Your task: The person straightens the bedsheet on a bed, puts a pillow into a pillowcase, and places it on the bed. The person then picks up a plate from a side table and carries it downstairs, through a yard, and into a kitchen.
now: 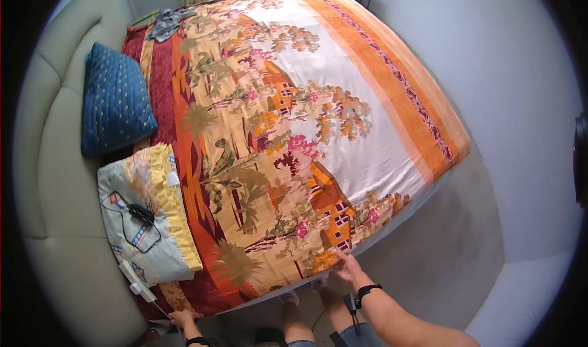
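Observation:
A bedsheet point(257, 163) printed with houses, trees and flowers covers the bed, with orange bands toward the foot end. My right hand point(348, 267) pinches the sheet's near side edge, close to a printed orange house. Farther left, at the corner by the headboard, my left hand point(183, 316) is closed on the maroon part of the sheet's edge; its fingertips are partly hidden. A white power strip point(137, 281) lies just above that hand, and its white cable runs down beside the fingers.
A blue dotted pillow point(116, 102) leans on the cream headboard point(52, 182). Near it is a pale pillow point(168, 249) with yellow trim, bearing a black adapter and cord point(141, 213). A grey cloth point(167, 26) lies at the far side. A white wall point(520, 133) stands to the right.

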Available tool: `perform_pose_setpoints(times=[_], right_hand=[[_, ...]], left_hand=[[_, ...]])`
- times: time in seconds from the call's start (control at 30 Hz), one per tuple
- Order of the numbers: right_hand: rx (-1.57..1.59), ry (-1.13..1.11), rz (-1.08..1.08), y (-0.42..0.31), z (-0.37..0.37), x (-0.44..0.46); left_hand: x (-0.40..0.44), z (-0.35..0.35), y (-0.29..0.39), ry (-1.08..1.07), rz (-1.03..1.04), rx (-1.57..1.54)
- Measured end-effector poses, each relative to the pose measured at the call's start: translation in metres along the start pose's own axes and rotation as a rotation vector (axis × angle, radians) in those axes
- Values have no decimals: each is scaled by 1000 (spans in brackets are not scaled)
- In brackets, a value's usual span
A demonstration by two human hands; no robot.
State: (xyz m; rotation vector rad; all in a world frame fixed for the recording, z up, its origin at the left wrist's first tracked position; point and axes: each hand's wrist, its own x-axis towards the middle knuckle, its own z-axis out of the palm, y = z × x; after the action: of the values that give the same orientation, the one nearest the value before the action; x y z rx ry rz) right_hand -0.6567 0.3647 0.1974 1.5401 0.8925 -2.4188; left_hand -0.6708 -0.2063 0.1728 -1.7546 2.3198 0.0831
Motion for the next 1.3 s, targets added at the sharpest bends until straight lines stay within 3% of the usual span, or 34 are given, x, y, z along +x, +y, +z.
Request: perform_pose_setpoints(times=[0.03, 0.07, 0.1, 0.17, 0.2, 0.23, 0.27, 0.37, 0.5, 0.57, 0.63, 0.67, 0.7, 0.73, 0.77, 0.8, 0.87, 0.9, 0.97, 1.07, 1.2, 1.3], right_hand=[[128, -71, -79, -10, -12, 16], [270, -134, -82, -31, -14, 17], [370, 41, -182, -46, -11, 18], [464, -105, -261, -89, -40, 36], [487, -138, -415, -110, -34, 33], [489, -60, -437, -128, -40, 37], [475, -17, -462, -148, -38, 30], [467, 54, -512, -192, -58, 38], [480, -16, -571, -257, -134, 100], [521, -31, -498, -308, -157, 117], [392, 113, -543, -357, -159, 118], [413, 104, -510, -372, -162, 121], [135, 156, -471, -383, -165, 125], [-148, 198, -434, -395, -167, 122], [-137, 179, -412, -401, -171, 114], [-145, 68, -537, -404, -172, 101], [-125, -140, -693, -417, -172, 56], [-155, -169, -638, -424, -183, 55], [-221, -36, -528, -413, -209, 86], [-296, 79, -423, -388, -225, 135], [-383, 81, -412, -402, -219, 120], [-365, 57, -276, -417, -208, 99]], left_hand=[[-48, -42, 30, 6, 213, -10], [-50, -13, 34, 171, 546, -19], [-103, -45, 65, 30, 817, -185], [-170, -29, 109, -237, 1309, -321], [-216, -24, 131, -388, 1493, -367], [-273, -33, 152, -507, 1596, -275], [-320, -16, 170, -622, 1728, -380], [-470, -9, 208, -506, 2075, -174], [-609, 20, 240, -256, 2075, 93], [-632, 55, 243, -142, 2007, 214], [-629, 99, 250, 13, 1962, 347], [-626, 100, 255, -26, 1997, 292], [-621, 92, 263, -6, 1986, 332], [-619, 79, 272, -221, 2016, 380], [-619, 65, 278, -442, 2021, 422], [-624, 47, 282, -550, 2021, 451], [-640, 10, 273, -620, 1988, 538], [-645, -3, 279, -681, 1984, 594], [-652, 16, 278, -687, 1966, 497], [-637, 85, 279, -707, 1920, 713], [-639, 84, 278, -663, 1884, 643], [-647, 69, 282, -637, 1823, 780]])
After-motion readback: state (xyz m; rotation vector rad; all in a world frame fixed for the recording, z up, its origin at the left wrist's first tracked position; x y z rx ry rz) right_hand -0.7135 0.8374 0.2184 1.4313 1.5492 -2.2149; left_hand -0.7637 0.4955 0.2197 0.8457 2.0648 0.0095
